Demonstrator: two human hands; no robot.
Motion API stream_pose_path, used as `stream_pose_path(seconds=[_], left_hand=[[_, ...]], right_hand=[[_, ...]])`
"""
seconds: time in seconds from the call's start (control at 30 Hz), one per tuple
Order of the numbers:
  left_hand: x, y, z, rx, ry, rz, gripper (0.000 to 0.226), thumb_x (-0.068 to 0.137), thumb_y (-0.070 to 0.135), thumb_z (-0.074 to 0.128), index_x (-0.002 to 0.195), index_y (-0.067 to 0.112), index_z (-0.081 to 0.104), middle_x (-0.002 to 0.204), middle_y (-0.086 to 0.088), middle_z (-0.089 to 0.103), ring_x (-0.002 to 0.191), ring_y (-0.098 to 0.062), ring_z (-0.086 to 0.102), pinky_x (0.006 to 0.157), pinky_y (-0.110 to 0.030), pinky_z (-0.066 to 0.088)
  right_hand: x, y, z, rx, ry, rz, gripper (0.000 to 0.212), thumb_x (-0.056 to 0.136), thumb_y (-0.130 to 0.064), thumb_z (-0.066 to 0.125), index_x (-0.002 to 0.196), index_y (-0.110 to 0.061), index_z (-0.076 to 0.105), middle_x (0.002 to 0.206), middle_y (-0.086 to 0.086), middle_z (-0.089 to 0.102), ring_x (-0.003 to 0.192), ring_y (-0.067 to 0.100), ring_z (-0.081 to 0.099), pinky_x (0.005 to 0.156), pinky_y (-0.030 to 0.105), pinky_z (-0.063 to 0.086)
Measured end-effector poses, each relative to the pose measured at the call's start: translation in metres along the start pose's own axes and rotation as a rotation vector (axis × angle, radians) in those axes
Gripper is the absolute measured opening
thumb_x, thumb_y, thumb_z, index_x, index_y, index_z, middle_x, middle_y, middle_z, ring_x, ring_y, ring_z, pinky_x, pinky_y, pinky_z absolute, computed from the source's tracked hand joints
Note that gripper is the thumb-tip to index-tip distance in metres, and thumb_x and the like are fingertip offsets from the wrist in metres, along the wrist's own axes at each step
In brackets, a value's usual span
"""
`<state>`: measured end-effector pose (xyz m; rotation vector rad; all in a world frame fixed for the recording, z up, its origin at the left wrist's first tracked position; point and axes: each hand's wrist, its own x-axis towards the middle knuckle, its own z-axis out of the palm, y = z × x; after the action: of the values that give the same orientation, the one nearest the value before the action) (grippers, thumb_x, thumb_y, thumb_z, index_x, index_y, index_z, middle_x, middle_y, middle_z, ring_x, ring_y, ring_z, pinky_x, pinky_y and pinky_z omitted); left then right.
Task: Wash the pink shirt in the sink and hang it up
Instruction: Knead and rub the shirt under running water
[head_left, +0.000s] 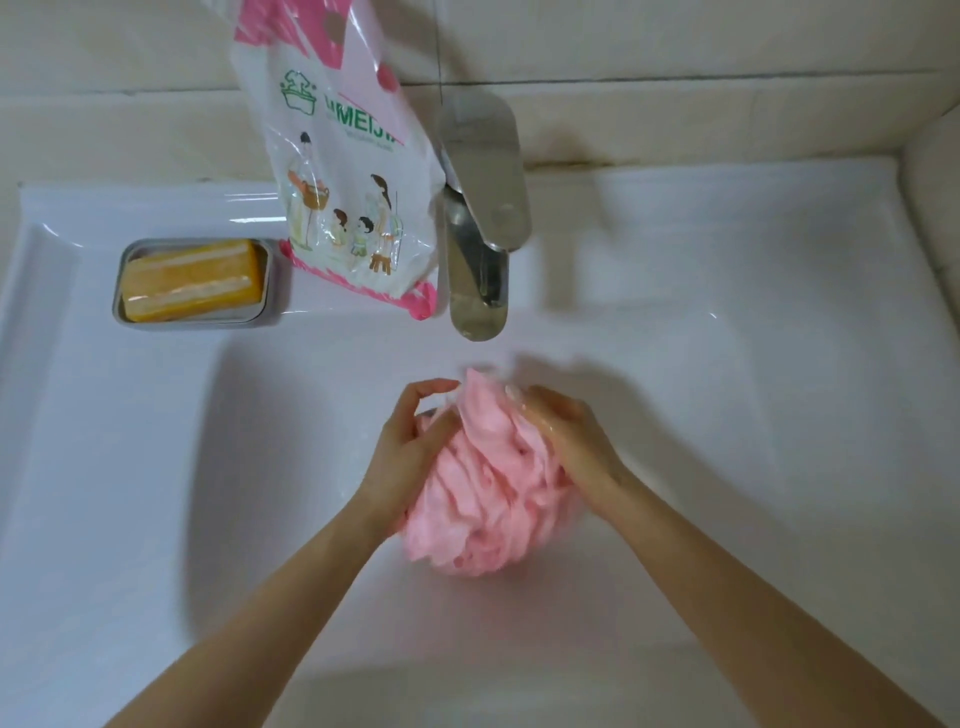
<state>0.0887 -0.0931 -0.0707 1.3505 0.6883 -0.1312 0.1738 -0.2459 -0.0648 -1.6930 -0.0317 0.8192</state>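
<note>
The pink shirt is bunched into a wet ball over the middle of the white sink, just below the tap's spout. My left hand grips its left side, thumb and fingers curled round the cloth. My right hand grips the right side, fingers pressed into the folds near the top. Both forearms reach in from the lower edge of the head view. The underside of the shirt is hidden.
A chrome tap stands at the back centre with its spout over the basin. Left of it leans a white and pink plastic bag. A grey dish with an orange soap bar sits on the left ledge.
</note>
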Motion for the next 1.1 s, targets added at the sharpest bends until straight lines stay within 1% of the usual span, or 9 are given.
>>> stream_pose_path(seconds=[0.07,0.17,0.27,0.33,0.53,0.67,0.83,1.0,1.1], left_hand=[[-0.025,-0.008,0.003,0.226,-0.063,0.158,0.026,0.077,0.047,0.055,0.095,0.03,0.062,0.096,0.007,0.066,0.09,-0.015,0.064,0.078,-0.029,0.05],[-0.041,-0.049,0.009,0.857,-0.014,0.446,0.034,0.081,0.049,0.045,0.112,0.039,0.052,0.134,0.002,0.042,0.12,-0.024,0.043,0.096,-0.037,0.04],[-0.038,-0.085,0.013,1.227,0.008,0.396,0.065,0.084,0.055,0.036,0.144,0.029,0.031,0.157,-0.013,0.019,0.14,-0.035,0.028,0.103,-0.055,0.035],[-0.029,-0.095,0.015,1.413,-0.002,0.373,0.071,0.088,0.058,0.031,0.147,0.019,0.03,0.154,-0.015,0.028,0.135,-0.037,0.037,0.1,-0.053,0.043],[0.003,-0.103,0.018,1.505,0.172,0.546,0.057,0.086,0.048,0.037,0.126,0.012,0.054,0.105,-0.012,0.06,0.088,-0.032,0.056,0.062,-0.038,0.047],[0.029,-0.107,0.016,1.508,0.257,0.676,0.041,0.086,0.034,0.038,0.1,0.006,0.065,0.086,-0.013,0.061,0.072,-0.029,0.054,0.056,-0.034,0.045],[0.056,-0.102,0.015,1.42,0.359,0.863,0.014,0.082,0.021,0.038,0.088,0.011,0.045,0.071,-0.008,0.059,0.062,-0.025,0.057,0.061,-0.031,0.04],[0.078,-0.082,0.019,1.364,0.288,0.502,0.045,0.094,0.036,0.024,0.076,0.011,0.058,0.059,-0.007,0.062,0.051,-0.025,0.061,0.05,-0.027,0.041],[0.074,-0.051,0.021,1.096,0.204,0.197,0.041,0.095,0.036,0.031,0.084,0.011,0.062,0.079,-0.012,0.067,0.073,-0.031,0.063,0.063,-0.031,0.04]], right_hand=[[-0.02,0.012,0.001,-0.174,0.028,-0.147,0.028,0.085,-0.047,0.063,0.08,-0.022,0.053,0.07,-0.015,0.053,0.063,0.003,0.048,0.063,0.019,0.041],[-0.039,0.052,0.011,-0.778,0.075,-0.384,0.052,0.09,-0.067,0.037,0.128,-0.033,0.048,0.12,-0.006,0.051,0.102,0.008,0.052,0.088,0.025,0.045],[-0.03,0.097,0.014,-1.113,-0.016,-0.468,0.053,0.099,-0.053,0.017,0.148,-0.035,0.029,0.156,0.007,0.023,0.138,0.027,0.033,0.111,0.045,0.028],[-0.021,0.108,0.015,-1.227,-0.025,-0.442,0.054,0.1,-0.048,0.013,0.15,-0.032,0.025,0.159,0.003,0.019,0.139,0.027,0.032,0.112,0.049,0.029],[0.01,0.107,0.021,-1.303,0.18,-0.534,0.06,0.1,-0.046,0.012,0.118,-0.022,0.065,0.121,0.007,0.066,0.101,0.031,0.065,0.086,0.042,0.052],[0.032,0.108,0.026,-1.219,0.307,-0.65,0.046,0.098,-0.041,0.03,0.092,-0.021,0.071,0.095,0.007,0.07,0.083,0.03,0.066,0.069,0.036,0.056],[0.055,0.101,0.031,-1.211,0.472,-0.648,0.033,0.088,-0.033,0.045,0.081,-0.016,0.072,0.084,0.009,0.07,0.067,0.027,0.066,0.052,0.029,0.052],[0.07,0.076,0.043,-1.069,0.568,-0.398,0.033,0.086,-0.029,0.05,0.066,-0.014,0.071,0.062,0.006,0.067,0.05,0.025,0.063,0.041,0.025,0.045],[0.07,0.062,0.044,-0.801,0.507,-0.106,0.034,0.095,-0.036,0.049,0.083,-0.011,0.069,0.087,0.01,0.069,0.08,0.031,0.065,0.063,0.032,0.045]])
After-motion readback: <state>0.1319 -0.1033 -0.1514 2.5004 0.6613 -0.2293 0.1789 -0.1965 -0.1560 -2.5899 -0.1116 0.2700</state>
